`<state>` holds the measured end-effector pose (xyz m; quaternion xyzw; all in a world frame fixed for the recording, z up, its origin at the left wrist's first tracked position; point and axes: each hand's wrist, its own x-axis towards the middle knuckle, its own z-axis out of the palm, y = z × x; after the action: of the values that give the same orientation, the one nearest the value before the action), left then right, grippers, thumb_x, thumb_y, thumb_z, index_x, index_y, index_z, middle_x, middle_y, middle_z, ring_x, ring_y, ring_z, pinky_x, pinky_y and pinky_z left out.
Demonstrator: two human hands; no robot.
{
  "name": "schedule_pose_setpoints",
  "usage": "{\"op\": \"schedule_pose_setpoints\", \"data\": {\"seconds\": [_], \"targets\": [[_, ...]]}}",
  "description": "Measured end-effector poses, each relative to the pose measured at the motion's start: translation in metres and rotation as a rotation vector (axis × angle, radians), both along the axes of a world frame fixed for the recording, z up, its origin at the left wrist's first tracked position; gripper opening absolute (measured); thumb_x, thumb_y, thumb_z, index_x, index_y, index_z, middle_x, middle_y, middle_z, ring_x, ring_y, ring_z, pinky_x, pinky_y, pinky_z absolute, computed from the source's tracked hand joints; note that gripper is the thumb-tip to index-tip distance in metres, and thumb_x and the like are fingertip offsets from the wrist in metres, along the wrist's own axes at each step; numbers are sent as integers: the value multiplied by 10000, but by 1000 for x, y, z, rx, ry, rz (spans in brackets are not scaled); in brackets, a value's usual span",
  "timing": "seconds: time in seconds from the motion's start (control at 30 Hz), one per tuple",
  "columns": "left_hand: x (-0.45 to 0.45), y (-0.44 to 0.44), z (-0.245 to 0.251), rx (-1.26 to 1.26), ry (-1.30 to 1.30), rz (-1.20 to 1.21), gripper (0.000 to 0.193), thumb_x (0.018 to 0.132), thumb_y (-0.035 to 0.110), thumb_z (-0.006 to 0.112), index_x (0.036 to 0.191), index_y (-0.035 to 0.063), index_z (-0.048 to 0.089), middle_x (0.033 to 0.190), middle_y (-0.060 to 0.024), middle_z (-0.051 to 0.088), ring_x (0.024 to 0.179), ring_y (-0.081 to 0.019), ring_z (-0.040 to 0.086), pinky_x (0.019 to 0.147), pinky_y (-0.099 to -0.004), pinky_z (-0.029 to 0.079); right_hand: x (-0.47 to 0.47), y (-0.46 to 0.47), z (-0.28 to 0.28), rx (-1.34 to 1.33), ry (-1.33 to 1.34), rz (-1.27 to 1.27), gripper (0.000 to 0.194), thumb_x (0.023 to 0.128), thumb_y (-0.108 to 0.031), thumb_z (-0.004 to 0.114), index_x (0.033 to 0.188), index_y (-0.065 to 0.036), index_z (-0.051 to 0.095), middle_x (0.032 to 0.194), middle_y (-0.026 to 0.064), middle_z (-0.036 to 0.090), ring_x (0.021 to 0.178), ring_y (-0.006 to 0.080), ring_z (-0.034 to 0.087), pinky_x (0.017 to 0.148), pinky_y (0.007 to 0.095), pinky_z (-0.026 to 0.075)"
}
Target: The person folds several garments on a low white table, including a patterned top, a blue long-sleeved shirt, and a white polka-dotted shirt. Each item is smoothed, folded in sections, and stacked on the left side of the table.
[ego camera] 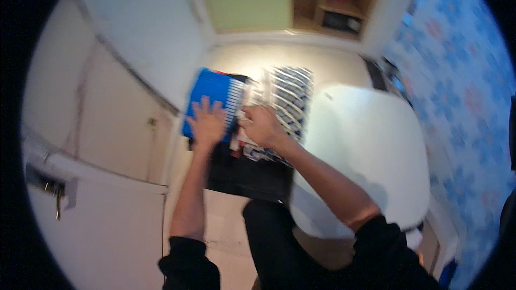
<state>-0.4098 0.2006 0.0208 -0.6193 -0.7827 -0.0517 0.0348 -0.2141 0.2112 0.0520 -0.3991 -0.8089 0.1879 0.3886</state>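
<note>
My left hand [207,124] lies flat, fingers spread, on a blue folded textile [209,86] with a white-striped edge. Close beside it, my right hand [262,125] has its fingers curled on a pale patterned cloth [254,92]; blur hides the exact grip. A dark blue and white striped cloth [292,100] is just right of that hand. These textiles rest side by side on a black object [250,177], perhaps a case or bag, whose front part shows toward my knees. What lies beneath the textiles is hidden.
A white round-cornered tabletop [375,141] stands close on the right, under my right forearm. Ahead is a cupboard with a green panel [246,0] and wooden shelves [342,10]. A white door with a metal handle [58,199] is at left, flowered wallpaper [455,129] at right.
</note>
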Motion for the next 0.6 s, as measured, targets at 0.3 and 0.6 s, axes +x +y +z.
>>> {"op": "schedule_pose_setpoints", "data": {"seconds": [0.3,0.6], "targets": [[-24,-3,-32,-125,105,144,650,1057,613,349,1605,263,384,1714,-84,234,1544,-422,226,1136,-755,222,352,-201,124,-549,-162,-395,305,919,-179,724,1154,16,732,912,163,767,838,236,738,799,360,575],[314,-208,59,56,-693,-779,298,948,71,697,1243,48,722,1222,-117,749,1101,-234,708,969,-356,529,477,-374,117,-539,123,-517,343,910,-185,760,1180,22,722,910,165,780,815,205,749,761,355,580]]}}
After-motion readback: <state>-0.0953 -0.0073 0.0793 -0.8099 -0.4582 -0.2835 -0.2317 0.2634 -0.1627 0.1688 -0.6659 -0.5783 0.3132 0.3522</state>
